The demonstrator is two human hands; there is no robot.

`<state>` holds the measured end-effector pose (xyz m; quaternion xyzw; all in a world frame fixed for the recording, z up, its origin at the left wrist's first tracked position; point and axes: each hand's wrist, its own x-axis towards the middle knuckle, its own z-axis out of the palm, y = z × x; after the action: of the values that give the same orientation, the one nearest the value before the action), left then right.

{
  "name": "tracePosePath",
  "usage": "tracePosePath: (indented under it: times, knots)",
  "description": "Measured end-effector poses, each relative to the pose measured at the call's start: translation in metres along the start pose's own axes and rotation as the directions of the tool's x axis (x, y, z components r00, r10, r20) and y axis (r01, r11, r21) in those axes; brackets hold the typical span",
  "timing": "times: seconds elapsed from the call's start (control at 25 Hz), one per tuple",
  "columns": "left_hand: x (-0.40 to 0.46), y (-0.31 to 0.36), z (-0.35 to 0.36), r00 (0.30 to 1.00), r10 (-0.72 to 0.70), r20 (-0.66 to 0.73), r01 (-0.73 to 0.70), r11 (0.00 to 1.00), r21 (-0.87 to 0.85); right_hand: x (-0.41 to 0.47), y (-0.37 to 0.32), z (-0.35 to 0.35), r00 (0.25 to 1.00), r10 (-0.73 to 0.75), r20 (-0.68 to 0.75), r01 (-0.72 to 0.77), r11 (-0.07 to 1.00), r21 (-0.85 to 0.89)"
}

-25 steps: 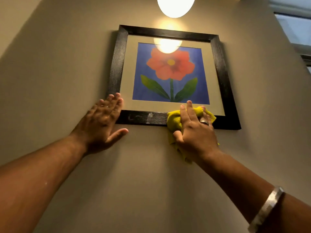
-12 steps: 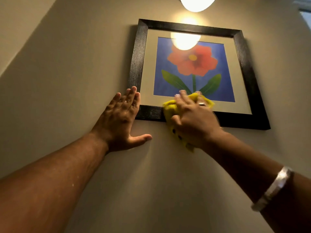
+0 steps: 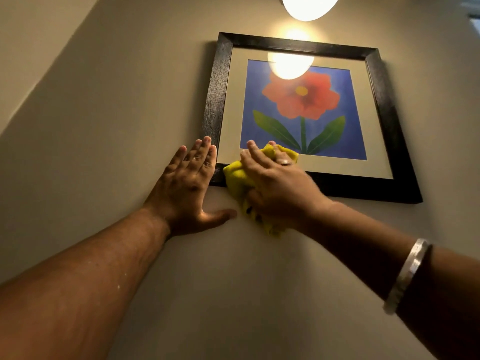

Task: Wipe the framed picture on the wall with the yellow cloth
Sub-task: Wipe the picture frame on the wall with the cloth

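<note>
Framed picture (image 3: 304, 110) hanging on a beige wall (image 3: 109, 105), occupying the upper right of centre of the view: a black frame encloses a pale mat and a print of a red flower with a yellow centre, green stem and two green leaves on a blue ground. The frame appears tilted, its right side lower than its left. A yellow cloth (image 3: 237, 178), bunched, lies against the lower left part of the picture, covering part of the bottom rail of the frame and the mat above it, with a loose end hanging down over the wall below the frame. The right hand (image 3: 278, 185) presses on the cloth, fingers curled over it and clamped on the fabric, fingertips reaching the lower edge of the blue print; a ring (image 3: 285, 163) shows on one finger. The left hand (image 3: 188, 183) lies flat, fingers held together and extended, thumb spread to the right; the fingertips touch the lower left corner of the frame and the palm rests on the wall; it grips nothing. A silver bracelet (image 3: 405, 274) circles the right forearm at lower right. A lit lamp (image 3: 309, 6) hangs at the top edge, above the picture, and its bright reflection (image 3: 289, 66) falls on the glass over the upper part of the flower.
</note>
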<state>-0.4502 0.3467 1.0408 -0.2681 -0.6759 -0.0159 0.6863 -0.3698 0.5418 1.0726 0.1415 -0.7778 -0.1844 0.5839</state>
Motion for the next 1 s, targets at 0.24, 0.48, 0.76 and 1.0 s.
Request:
tracePosePath:
  times: [0.24, 0.48, 0.76, 1.0]
  knots:
    - [0.0, 0.0, -0.001, 1.0, -0.004, 0.014, 0.004, 1.0, 0.017, -0.017, 0.011, 0.004, 0.996, 0.062, -0.068, -0.057, 0.996, 0.074]
    - [-0.001, 0.001, -0.003, 1.0, -0.007, 0.019, 0.006, 0.999, 0.033, -0.032, 0.051, -0.005, 0.939, 0.324, -0.119, -0.304, 0.94, 0.157]
    - [-0.002, 0.002, -0.004, 1.0, -0.007, 0.025, 0.006, 1.0, 0.021, -0.062, 0.086, -0.016, 0.888, 0.446, -0.11, -0.423, 0.887, 0.186]
    - [-0.001, 0.0, -0.002, 1.0, 0.0, 0.027, -0.001, 0.999, 0.033, -0.075, 0.128, -0.026, 0.907, 0.42, -0.03, -0.406, 0.891, 0.203]
